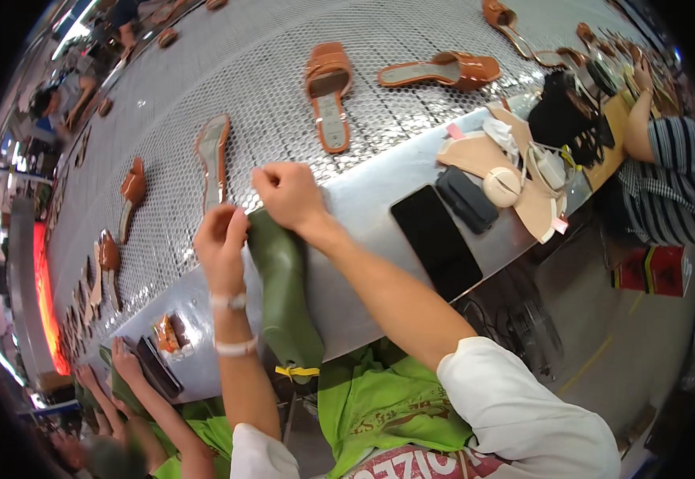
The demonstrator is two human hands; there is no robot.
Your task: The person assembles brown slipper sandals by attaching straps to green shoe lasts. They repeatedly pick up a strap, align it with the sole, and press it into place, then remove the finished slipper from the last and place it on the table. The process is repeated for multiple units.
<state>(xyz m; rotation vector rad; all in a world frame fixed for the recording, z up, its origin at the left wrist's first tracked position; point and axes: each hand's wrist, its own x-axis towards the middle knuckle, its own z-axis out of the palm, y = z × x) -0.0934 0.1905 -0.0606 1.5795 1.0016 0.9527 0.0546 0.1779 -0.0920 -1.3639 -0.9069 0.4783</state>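
A green shoe last (285, 279) with a yellow tie at its near end lies across the metal ledge in front of me. My left hand (223, 246) is closed beside its far tip, fingers curled and thumb bent. My right hand (287, 194) is closed above the same tip, fingers folded in. Whatever either hand pinches is hidden or too small to make out. Just beyond my left hand, a brown sandal sole (214, 156) lies on the grey mesh conveyor (255, 120); its near end is partly covered by that hand.
Brown sandals (330, 96) lie spread along the conveyor. On the ledge (355, 207) to my right are a black phone (437, 242), a dark case (466, 198), a round beige item (502, 187) and beige pieces. A snack packet (167, 335) lies left. People work on both sides.
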